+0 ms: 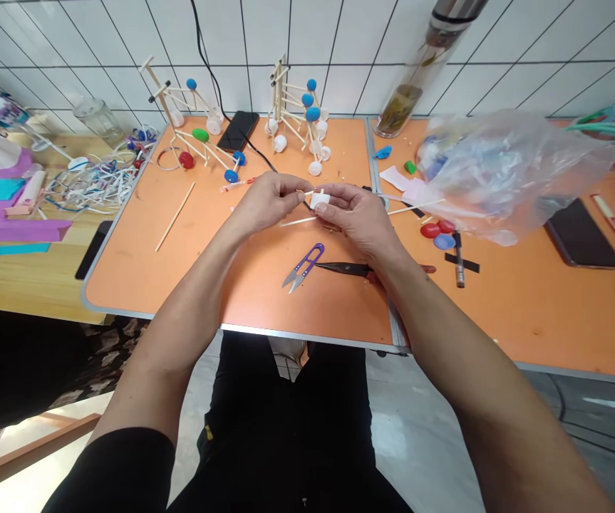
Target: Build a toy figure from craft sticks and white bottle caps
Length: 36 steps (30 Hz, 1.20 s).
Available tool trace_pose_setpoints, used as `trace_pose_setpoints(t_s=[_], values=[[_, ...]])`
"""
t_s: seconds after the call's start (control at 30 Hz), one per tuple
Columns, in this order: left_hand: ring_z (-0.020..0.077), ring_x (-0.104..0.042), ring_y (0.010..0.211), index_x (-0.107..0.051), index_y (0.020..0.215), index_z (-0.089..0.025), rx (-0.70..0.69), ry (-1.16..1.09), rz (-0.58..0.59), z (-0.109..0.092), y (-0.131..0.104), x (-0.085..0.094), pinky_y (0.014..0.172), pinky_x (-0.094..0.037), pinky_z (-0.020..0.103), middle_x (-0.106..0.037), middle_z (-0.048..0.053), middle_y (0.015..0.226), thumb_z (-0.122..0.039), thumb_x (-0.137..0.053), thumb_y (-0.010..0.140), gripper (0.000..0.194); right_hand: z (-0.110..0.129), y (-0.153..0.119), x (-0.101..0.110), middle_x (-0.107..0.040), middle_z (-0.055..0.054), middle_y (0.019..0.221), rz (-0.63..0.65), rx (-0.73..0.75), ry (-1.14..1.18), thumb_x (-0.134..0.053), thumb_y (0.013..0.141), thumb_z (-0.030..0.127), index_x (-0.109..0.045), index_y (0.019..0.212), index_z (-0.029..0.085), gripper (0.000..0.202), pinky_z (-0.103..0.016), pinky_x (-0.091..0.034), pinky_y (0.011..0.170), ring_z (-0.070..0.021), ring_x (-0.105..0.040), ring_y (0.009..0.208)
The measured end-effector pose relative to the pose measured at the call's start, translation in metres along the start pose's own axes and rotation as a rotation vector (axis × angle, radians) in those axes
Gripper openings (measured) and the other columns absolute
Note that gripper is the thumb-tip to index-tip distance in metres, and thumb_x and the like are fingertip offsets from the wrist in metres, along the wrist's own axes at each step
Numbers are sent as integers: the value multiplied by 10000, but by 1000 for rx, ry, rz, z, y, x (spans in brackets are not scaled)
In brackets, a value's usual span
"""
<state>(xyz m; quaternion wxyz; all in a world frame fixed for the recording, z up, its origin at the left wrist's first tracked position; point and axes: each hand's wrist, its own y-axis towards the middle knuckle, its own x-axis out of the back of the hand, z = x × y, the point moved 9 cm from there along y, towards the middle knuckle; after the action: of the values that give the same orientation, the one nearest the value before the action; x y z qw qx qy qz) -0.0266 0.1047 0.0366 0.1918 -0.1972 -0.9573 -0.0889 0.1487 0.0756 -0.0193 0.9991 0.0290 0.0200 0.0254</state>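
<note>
My right hand (360, 217) grips a small white block-like piece (319, 201) between thumb and fingers, and a short stub of pale stick pokes up from it. Close beside it, my left hand (272, 203) is closed in a pinch on a thin wooden stick (308, 193) whose tip meets the white piece. Another pale stick (299, 222) lies below the fingers. Nearer the table edge are purple thread snips (303, 268), blades apart, and dark-bladed scissors (344, 268) partly hidden by my right wrist.
Stick models with coloured balls stand behind, one at left (179, 135) and one at centre (296, 107). A phone (238, 132) lies between them. A clear plastic bag (510, 171), a tall bottle (414, 78) and another phone (582, 231) occupy the right. A loose stick (175, 217) lies left.
</note>
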Motion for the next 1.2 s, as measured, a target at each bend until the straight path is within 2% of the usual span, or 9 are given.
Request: trace_pose_setpoints(t_s=[0.3, 0.53, 0.77, 1.0, 1.2], values=[[171, -651, 736, -859, 958, -160, 49, -96, -42, 4, 1, 2, 714, -478, 288, -646, 7, 700, -81, -748, 866, 164, 5, 0, -2, -866, -78, 1185, 30, 50, -44, -1054, 699, 629, -850, 1193, 260, 649, -481, -685, 1048, -314, -812, 1177], [170, -648, 753, -865, 993, -149, 30, -95, -17, 1, 0, 0, 718, -484, 289, -686, 17, 735, -63, -734, 883, 192, 5, 0, -3, -861, -83, 1207, 35, 64, -74, -1039, 713, 679, -843, 1192, 282, 652, -487, -685, 1048, -329, -795, 1237], [155, -631, 710, -862, 1016, -160, -57, -18, 13, -2, 1, -2, 675, -471, 274, -696, 21, 740, -140, -728, 925, 163, 3, 0, -3, -868, -86, 1213, 34, 65, -67, -1039, 726, 647, -855, 1198, 272, 631, -492, -685, 1057, -329, -805, 1223], [125, -561, 636, -860, 1033, -155, -177, 28, 59, -2, 5, -5, 661, -458, 279, -666, 0, 716, -168, -690, 940, 194, -4, 6, -3, -880, -69, 1148, 53, 93, -64, -1057, 717, 612, -866, 1210, 249, 641, -477, -682, 1021, -312, -831, 1112], [124, -538, 603, -867, 1081, -155, -174, 44, 54, 3, 7, -6, 629, -445, 275, -621, -12, 675, -196, -683, 956, 226, 1, 4, -3, -882, -71, 1159, 39, 69, -20, -1065, 701, 611, -870, 1199, 247, 647, -451, -679, 1021, -298, -827, 1121]])
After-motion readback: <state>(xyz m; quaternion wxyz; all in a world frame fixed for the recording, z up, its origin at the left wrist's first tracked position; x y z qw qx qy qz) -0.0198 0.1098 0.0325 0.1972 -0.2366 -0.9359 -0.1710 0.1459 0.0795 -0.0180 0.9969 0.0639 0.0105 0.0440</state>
